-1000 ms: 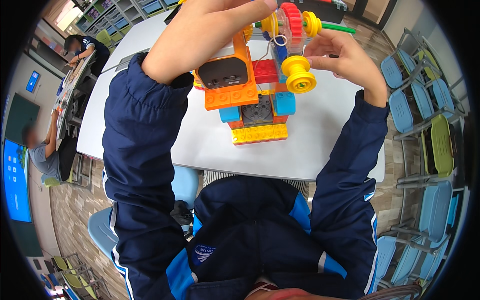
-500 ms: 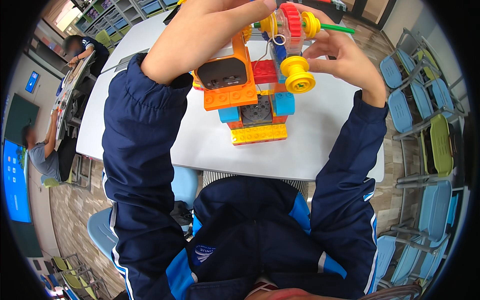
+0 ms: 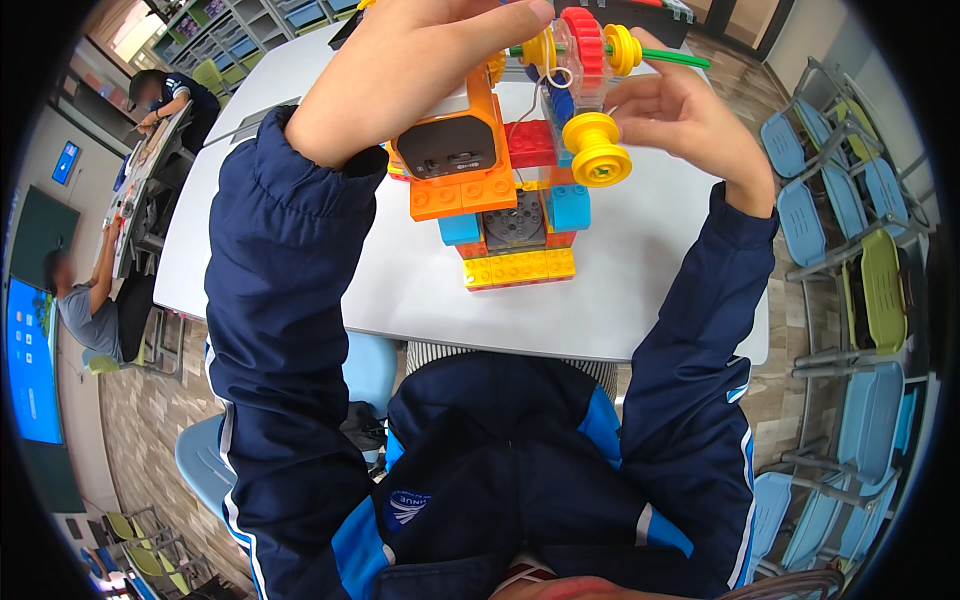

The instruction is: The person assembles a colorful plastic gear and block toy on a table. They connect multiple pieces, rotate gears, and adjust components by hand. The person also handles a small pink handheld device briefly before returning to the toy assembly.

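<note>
A brick-built model (image 3: 520, 265) stands upright on the white table, with a yellow base, blue and orange bricks and an orange-and-black block (image 3: 447, 148). Through its top runs a green axle (image 3: 675, 57) carrying a red gear (image 3: 583, 45) and yellow wheels. A white string (image 3: 560, 72) loops beside the gear. My left hand (image 3: 400, 75) is closed over the model's top, its thumb along the axle; the other fingertips are hidden or out of view. Beside a lower yellow pulley (image 3: 597, 150), my right hand (image 3: 690, 125) has curled fingers; whatever they pinch is hidden.
The white table (image 3: 400, 290) has its front edge close to my body. A dark case (image 3: 640, 20) lies at its far side. Blue and green chairs (image 3: 880, 290) are stacked along the right wall. Two people sit at another table on the left.
Almost nothing differs. The model and lower pulley have shifted very slightly right, and my right hand has moved slightly with them.
</note>
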A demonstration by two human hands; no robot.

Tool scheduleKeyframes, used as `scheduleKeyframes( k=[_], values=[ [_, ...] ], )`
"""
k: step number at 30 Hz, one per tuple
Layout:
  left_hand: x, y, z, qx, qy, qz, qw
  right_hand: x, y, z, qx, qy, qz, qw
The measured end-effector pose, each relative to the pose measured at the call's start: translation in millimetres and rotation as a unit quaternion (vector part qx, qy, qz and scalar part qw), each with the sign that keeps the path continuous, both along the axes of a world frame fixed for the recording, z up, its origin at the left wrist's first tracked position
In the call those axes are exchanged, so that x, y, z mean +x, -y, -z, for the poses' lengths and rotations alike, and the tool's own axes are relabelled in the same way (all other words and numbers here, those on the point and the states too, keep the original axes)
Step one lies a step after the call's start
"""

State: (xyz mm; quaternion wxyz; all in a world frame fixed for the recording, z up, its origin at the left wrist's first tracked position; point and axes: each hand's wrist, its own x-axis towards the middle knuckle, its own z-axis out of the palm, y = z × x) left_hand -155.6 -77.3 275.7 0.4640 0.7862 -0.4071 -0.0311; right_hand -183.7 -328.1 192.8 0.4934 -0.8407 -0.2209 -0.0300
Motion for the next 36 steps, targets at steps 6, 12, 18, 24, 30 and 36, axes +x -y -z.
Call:
scheduleKeyframes(
  k=[6,12,18,24,30,36],
  values=[
    [0,0,1,-0.003,0.000,0.005,1.000,-6,-5,-7,0.000,0.018,0.033,0.999],
    [11,-1,6,0.002,0.002,0.004,1.000,-2,12,-11,0.001,0.031,0.000,1.000],
    [-4,-3,-4,0.011,0.017,-0.004,1.000,-12,36,-15,0.078,0.152,0.031,0.985],
    [4,-2,8,-0.080,0.051,0.027,0.995,2,16,-12,0.052,0.205,-0.005,0.977],
    [11,-3,10,-0.108,0.029,0.054,0.992,-11,19,-15,0.091,0.232,0.060,0.967],
    [-2,4,11,-0.159,-0.083,0.008,0.984,-10,9,-16,0.090,0.266,0.066,0.958]
  ],
)
